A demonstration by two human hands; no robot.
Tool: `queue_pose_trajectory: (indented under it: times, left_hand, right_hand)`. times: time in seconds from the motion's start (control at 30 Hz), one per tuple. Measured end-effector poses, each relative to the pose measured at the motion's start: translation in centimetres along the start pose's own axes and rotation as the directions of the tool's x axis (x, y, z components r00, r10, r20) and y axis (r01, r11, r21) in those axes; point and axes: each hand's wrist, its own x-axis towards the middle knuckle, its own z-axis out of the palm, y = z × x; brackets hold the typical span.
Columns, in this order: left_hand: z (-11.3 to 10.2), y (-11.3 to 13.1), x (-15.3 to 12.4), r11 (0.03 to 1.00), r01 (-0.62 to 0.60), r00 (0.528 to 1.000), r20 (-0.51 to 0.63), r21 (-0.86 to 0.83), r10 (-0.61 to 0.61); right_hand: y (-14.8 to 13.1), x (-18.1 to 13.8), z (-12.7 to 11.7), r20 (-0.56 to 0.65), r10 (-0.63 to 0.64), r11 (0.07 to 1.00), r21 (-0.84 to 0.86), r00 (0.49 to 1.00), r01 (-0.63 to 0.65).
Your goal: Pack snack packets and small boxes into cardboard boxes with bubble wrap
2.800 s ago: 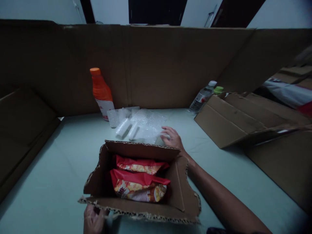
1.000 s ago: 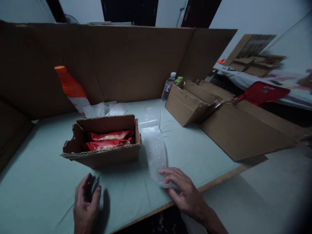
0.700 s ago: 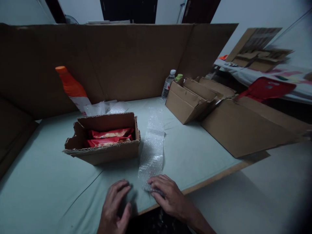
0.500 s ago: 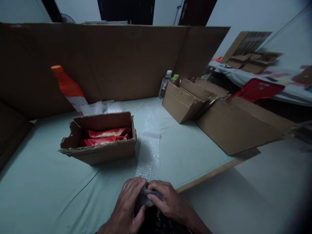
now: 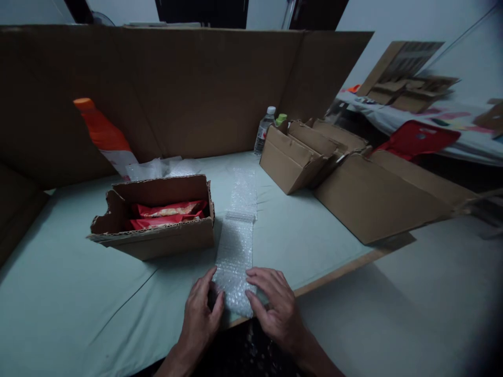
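Had the left hand [image 5: 200, 309] at the left edge of a bubble-wrap strip [image 5: 236, 246], near its close end, with fingers curved and thumb apart. Had the right hand [image 5: 277, 306] opposite, at the right edge, with fingertips touching the film and thumb spread below. Saw the grip unclenched on both sides, merely flanking the strip; could not tell a light pinch from plain contact at the left fingertips. Found the strip lying lengthwise on the cloth-covered desk [image 5: 306, 220], with its near end at the front rim and a crosswise seam or overlap partway up. Could not make out one piece or two there.

Judged the step in hand as flattening or squaring the near end between both hands. Reckoned the next move to call for even, gentle closure on both edges, without creasing the film.

Noted, just left of the strip, an open carton [image 5: 165, 243] holding red food packets [image 5: 168, 209]. Saw behind it more clear wrap [image 5: 157, 168] and an orange plastic bottle [image 5: 104, 131], in front of a cardboard screen [image 5: 216, 94]. Noticed, farther off to the right, a clear water bottle [image 5: 262, 133] beside cardboard boxes [image 5: 291, 162].
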Motion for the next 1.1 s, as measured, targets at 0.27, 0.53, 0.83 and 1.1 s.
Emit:
queue_pose_trajectory:
  times: [0.27, 0.53, 0.83, 1.1]
  left_hand:
    - [-0.9, -0.3, 0.1, 0.977, -0.198, 0.979, -0.03, 0.085, 0.201]
    - [-2.8, -0.2, -0.9, 0.923, -0.384, 0.914, 0.144, 0.006, 0.38]
    - [-1.4, -0.4, 1.0, 0.973, -0.226, 0.973, 0.067, 0.044, 0.222]
    - [-0.6, -0.7, 2.4, 0.973, -0.195, 0.98, 0.066, 0.125, 0.188]
  right_hand:
    - [-0.8, -1.1, 1.0, 0.395, 0.046, 0.997, -0.082, 0.917, -0.014]
    - [0.0, -0.4, 1.2, 0.361, 0.118, 0.976, 0.128, 0.925, -0.175]
    - [0.3, -1.4, 0.9, 0.067, 0.048, 0.998, -0.035, 0.997, -0.046]
    - [0.5, -1.9, 1.9, 0.183, 0.06, 0.987, -0.155, 0.981, -0.031]
